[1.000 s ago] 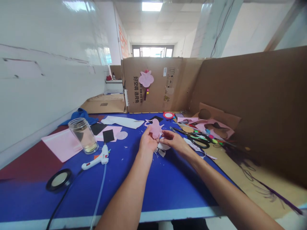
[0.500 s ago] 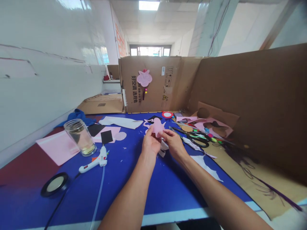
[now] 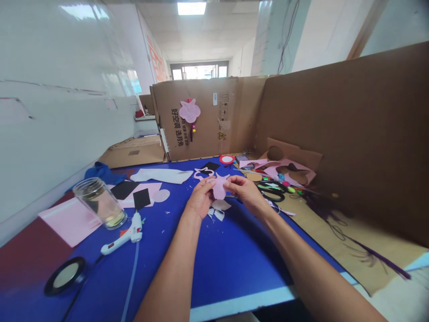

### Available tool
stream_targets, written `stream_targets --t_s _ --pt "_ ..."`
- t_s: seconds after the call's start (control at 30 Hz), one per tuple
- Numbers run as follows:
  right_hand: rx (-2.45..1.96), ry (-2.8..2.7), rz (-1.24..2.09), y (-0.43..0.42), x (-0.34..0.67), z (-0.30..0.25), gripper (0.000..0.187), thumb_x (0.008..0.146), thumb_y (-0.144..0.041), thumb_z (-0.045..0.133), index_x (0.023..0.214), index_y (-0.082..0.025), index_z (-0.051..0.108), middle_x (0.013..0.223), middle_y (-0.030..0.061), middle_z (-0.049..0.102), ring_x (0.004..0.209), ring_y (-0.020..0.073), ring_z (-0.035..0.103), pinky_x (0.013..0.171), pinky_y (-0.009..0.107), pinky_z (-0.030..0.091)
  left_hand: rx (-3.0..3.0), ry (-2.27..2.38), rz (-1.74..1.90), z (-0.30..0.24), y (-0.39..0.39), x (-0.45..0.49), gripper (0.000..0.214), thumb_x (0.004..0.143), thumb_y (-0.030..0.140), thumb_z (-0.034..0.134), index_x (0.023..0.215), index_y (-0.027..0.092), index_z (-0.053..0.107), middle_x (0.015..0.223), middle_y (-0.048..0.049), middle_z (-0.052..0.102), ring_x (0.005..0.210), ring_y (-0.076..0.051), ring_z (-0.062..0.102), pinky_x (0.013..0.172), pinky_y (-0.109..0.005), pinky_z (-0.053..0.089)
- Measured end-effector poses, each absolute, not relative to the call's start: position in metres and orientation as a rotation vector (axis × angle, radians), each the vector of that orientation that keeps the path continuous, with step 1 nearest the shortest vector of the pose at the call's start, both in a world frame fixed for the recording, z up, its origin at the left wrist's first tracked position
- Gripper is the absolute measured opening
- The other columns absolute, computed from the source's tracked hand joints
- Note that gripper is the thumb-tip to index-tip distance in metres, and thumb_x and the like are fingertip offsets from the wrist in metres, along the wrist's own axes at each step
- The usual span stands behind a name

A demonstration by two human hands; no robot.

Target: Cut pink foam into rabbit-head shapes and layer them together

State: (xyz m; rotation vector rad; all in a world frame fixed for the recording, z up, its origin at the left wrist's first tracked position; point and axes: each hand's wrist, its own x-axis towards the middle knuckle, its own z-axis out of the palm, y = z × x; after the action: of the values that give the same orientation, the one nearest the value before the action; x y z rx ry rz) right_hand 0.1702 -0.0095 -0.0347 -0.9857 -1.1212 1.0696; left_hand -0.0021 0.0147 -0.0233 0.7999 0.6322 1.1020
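Observation:
Between my two hands I hold a pink flower-shaped cutout (image 3: 220, 187) with two pointed tips on its upper side. My left hand (image 3: 200, 197) pinches its left edge, thumb on top. At the right edge, the fingers of my right hand (image 3: 244, 190) are closed on it. Just beyond the cutout lies a pink outline frame (image 3: 203, 173) of similar shape, beside a black square (image 3: 210, 167). Below my hands, white scraps (image 3: 219, 210) rest on the blue table (image 3: 221, 259). Black-handled scissors (image 3: 273, 192) lie right of my right hand.
At left stand a glass jar (image 3: 100, 203) and a white glue gun (image 3: 129, 235) with its cord, near a black tape roll (image 3: 65, 276). Cardboard walls (image 3: 241, 116) close off the back and right; a pink flower ornament (image 3: 190, 111) hangs there. Pink offcuts (image 3: 295, 172) lie right.
The pink cutout has been turned, its pointed tips now facing away from me. My view has shifted slightly right, and the outline frame beyond my hands shows more fully.

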Motion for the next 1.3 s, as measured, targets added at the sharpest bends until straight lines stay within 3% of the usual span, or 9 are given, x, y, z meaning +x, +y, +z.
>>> stream_targets --t_s 0.23,0.4,0.63,1.07,1.3 --pt "-1.014 -1.21 1.135 -0.017 0.168 -0.027 0.039 0.063 -0.047 0.092 0.081 -0.019 0.072 0.08 0.0001 0.072 0.074 0.0166 0.064 0.078 0.031 0.052 1.005 0.688 1.072 -0.025 0.013 -0.001 0.034 0.061 0.033 0.093 0.083 0.016 0.074 0.075 -0.0021 0.068 0.064 -0.013 0.06 0.063 -0.026 0.046" --pt "-0.999 -1.204 1.124 -0.019 0.168 -0.027 0.038 0.064 -0.047 0.092 0.085 -0.021 0.073 0.085 0.0006 0.073 0.079 0.0178 0.066 0.082 0.034 0.054 0.994 0.691 1.129 -0.026 0.013 0.004 0.031 0.059 0.034 0.094 0.073 0.017 0.072 0.07 -0.0013 0.067 0.06 -0.012 0.058 0.06 -0.025 0.044" --pt "-0.962 -1.143 1.038 -0.017 0.166 -0.027 0.038 0.065 -0.047 0.093 0.083 -0.02 0.073 0.081 -0.0009 0.07 0.073 0.0145 0.058 0.073 0.028 0.048 1.04 0.742 1.156 -0.027 0.01 0.012 0.032 0.055 0.036 0.093 0.071 0.017 0.073 0.072 -0.0023 0.068 0.06 -0.013 0.058 0.058 -0.025 0.043" --pt "-0.962 -1.127 0.964 -0.015 0.167 -0.031 0.032 0.071 -0.048 0.089 0.081 -0.02 0.078 0.074 -0.0006 0.068 0.068 0.0147 0.052 0.067 0.03 0.042 1.071 0.789 1.229 -0.03 0.01 0.016 0.03 0.056 0.038 0.092 0.067 0.017 0.072 0.068 -0.0014 0.066 0.059 -0.012 0.056 0.057 -0.025 0.044" --pt "-0.956 -1.152 0.962 -0.012 0.168 -0.034 0.036 0.077 -0.054 0.084 0.091 -0.021 0.08 0.087 0.0019 0.073 0.078 0.0176 0.059 0.073 0.03 0.046 1.028 0.811 1.233 -0.029 0.009 0.018 0.034 0.053 0.039 0.093 0.068 0.017 0.072 0.066 -0.0007 0.066 0.058 -0.012 0.056 0.056 -0.025 0.044"
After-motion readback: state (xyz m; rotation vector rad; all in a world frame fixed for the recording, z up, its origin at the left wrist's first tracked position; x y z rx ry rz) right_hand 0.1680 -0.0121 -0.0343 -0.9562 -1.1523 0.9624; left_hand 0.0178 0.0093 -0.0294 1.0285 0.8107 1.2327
